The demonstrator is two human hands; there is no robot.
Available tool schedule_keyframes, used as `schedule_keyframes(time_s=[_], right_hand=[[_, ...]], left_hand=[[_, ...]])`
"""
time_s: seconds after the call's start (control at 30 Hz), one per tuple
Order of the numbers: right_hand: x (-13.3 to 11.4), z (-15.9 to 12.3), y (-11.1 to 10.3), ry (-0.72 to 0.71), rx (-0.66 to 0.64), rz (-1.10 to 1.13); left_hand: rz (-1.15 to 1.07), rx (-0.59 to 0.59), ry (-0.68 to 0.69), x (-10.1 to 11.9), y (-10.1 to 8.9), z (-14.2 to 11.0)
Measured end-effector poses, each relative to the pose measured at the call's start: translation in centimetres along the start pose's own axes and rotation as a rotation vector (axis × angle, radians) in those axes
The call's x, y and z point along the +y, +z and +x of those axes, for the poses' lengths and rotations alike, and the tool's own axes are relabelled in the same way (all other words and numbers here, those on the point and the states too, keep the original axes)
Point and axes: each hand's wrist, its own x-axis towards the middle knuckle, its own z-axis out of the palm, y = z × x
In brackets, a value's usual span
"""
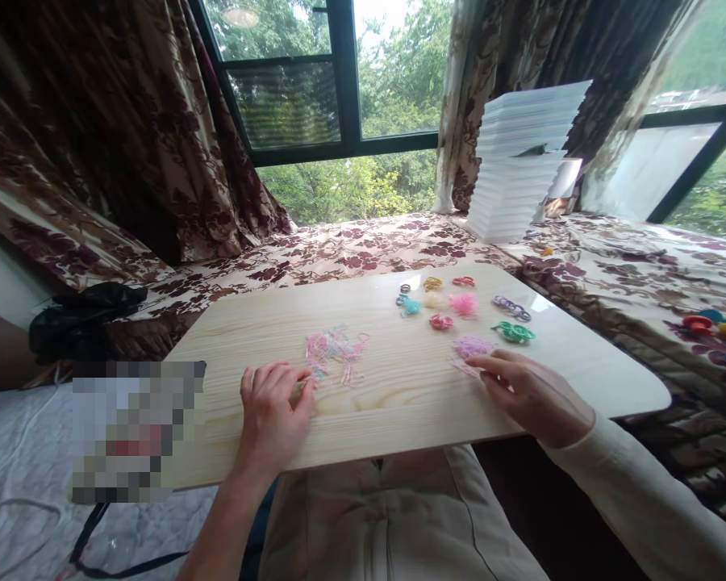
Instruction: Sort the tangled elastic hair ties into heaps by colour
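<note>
A loose heap of thin pink, lilac and pale-blue strands, perhaps small rubber bands [337, 353], lies left of centre on a pale wooden tabletop [393, 415]. My left hand [277, 407] rests at its near-left edge, thumb and forefinger tips close together there; anything between them is too small to make out. At the lilac heap [473, 347] is my right hand [529, 395], its fingers bent and thumb drawn toward the forefinger. Whatever these fingertips hold is hidden. Beyond it lie a bright pink heap [463, 304], a teal heap [410, 306] and a cream heap [432, 299].
Coiled rings in green [514, 332], purple [511, 307], yellow [433, 283] and red [463, 282] sit toward the table's back right. A tall stack of white sheets [511, 177] stands behind. A blurred-out object [139, 432] lies at the left edge.
</note>
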Motion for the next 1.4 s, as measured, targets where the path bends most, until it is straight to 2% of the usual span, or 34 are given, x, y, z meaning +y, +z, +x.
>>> schedule_keyframes(time_s=[0.2,0.33,0.43,0.7,0.83,1.0,1.23,1.4], right_hand=[[-0.8,-0.4,-0.9,-0.037,-0.068,0.048],[-0.5,-1.1,-1.7,-0.001,-0.044,0.087],[0.0,-1.3,-1.6,0.025,-0.024,0.072],[0.0,-0.9,-1.4,0.102,-0.067,0.028],[-0.1,-0.8,-0.9,0.079,-0.088,0.021],[0.3,-0.8,-0.7,0.038,-0.062,0.038],[1.2,0.2,-2.3,0.058,-0.007,0.061],[1.2,0.9,-2.4,0.048,-0.108,0.143]], left_hand=[[-0.021,-0.006,-0.011,0.0,-0.1,0.0],[-0.027,-0.012,-0.011,0.1,-0.1,0.1],[-0.023,-0.011,-0.009,0.2,-0.2,0.1],[-0.039,-0.012,-0.021,0.2,-0.2,0.1],[-0.039,-0.011,-0.017,0.2,-0.1,0.1],[-0.034,-0.016,-0.017,0.1,-0.1,0.1],[-0.054,-0.009,-0.032,0.2,-0.1,0.1],[-0.066,0.001,-0.031,0.2,-0.1,0.1]])
